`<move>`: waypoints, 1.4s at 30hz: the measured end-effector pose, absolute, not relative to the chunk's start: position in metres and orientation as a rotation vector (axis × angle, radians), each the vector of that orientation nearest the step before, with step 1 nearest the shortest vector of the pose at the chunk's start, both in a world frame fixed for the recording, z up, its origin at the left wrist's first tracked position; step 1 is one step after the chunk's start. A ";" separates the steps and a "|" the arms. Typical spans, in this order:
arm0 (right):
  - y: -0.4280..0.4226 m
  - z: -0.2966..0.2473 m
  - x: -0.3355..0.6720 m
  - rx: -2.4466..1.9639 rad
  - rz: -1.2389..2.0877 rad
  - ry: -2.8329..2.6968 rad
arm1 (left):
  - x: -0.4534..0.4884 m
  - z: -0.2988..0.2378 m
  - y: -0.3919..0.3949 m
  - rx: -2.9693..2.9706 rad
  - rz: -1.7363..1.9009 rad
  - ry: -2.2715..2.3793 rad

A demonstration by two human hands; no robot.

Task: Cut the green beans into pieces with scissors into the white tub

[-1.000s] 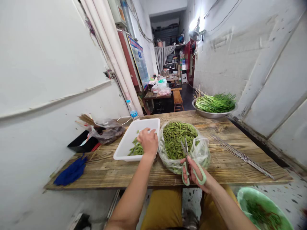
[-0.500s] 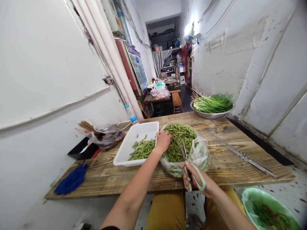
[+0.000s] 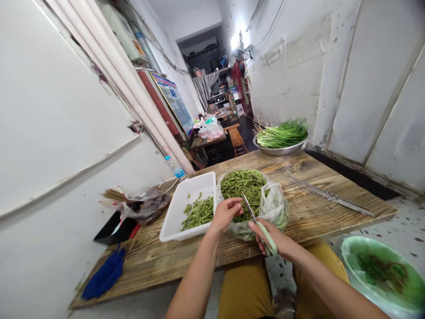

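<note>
My right hand [image 3: 265, 235] grips a pair of scissors [image 3: 249, 208] with pale green handles. The blades point away from me over the pods and look nearly closed. My left hand [image 3: 226, 214] is closed in a pinch close beside the blade tips; whatever lies between its fingertips is too small to make out. Below both hands is a clear plastic bag [image 3: 276, 204] full of green edamame pods [image 3: 244, 181]. Left of it stands a white plastic tray [image 3: 173, 221] with a smaller heap of pods [image 3: 199, 213] along its right side.
Metal skewers [image 3: 332, 197] lie on the wooden table [image 3: 308, 221] at right, behind them a steel bowl of green stalks [image 3: 282, 135]. A bottle [image 3: 175, 168], black box [image 3: 113, 228] and blue cloth [image 3: 104, 274] are at left. A green basin [image 3: 408, 270] sits lower right.
My left hand has lifted from the pods and turned, bringing its pinched fingers to the scissor tips. The scissor blades have come closer together. The whole view has tilted.
</note>
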State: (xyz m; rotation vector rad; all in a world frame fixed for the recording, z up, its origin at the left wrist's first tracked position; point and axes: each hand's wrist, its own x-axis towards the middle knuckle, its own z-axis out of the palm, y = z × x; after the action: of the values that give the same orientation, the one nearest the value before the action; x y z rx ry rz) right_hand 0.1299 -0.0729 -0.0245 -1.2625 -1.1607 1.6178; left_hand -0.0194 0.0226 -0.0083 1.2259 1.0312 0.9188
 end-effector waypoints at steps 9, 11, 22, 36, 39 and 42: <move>-0.067 -0.034 0.131 -1.281 1.520 -1.331 | -0.018 -0.006 0.012 1.186 0.986 1.089; -0.066 -0.032 0.133 -1.300 1.491 -1.339 | -0.019 -0.005 0.012 1.180 0.981 1.081; -0.067 -0.025 0.132 -1.168 1.618 -1.090 | -0.021 -0.002 0.018 1.195 1.081 1.077; -0.074 -0.023 0.123 -1.131 1.706 -1.044 | -0.015 0.010 0.003 0.690 1.172 0.859; -0.074 -0.024 0.122 -1.133 1.687 -1.075 | -0.012 0.010 -0.001 0.752 1.184 0.917; -0.073 -0.027 0.121 -1.131 1.666 -1.088 | -0.008 0.008 -0.005 0.813 1.207 0.959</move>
State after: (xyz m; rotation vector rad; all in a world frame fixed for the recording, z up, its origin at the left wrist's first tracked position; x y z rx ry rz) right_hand 0.1212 -0.0734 -0.0268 -1.1311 -1.0884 1.6664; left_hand -0.0079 -0.0053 0.0085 0.8130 0.9587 1.2072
